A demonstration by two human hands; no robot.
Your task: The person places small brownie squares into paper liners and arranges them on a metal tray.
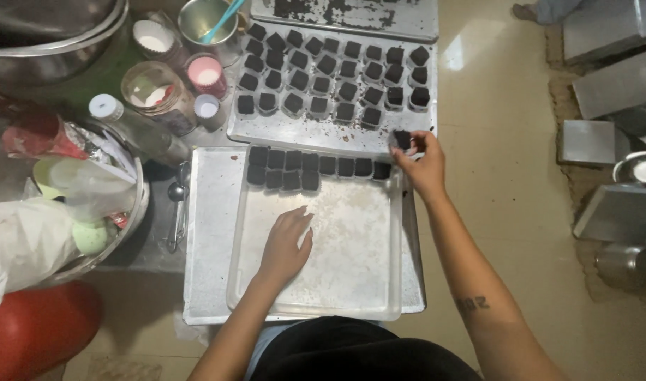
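Right hand (423, 164) pinches 1 dark, square cake piece (402, 139); left hand (286, 243) rests flat, empty, in the clear tray (351, 282).

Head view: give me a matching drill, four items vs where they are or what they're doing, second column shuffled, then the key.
1. left hand
2. right hand
3. metal cup
4. clear tray

a. holds a turquoise utensil
b. pinches a dark square piece
c. sits on a metal sheet, dark squares along its far edge
d. rests flat inside the clear tray

Pairs: 1-d, 2-b, 3-a, 4-c
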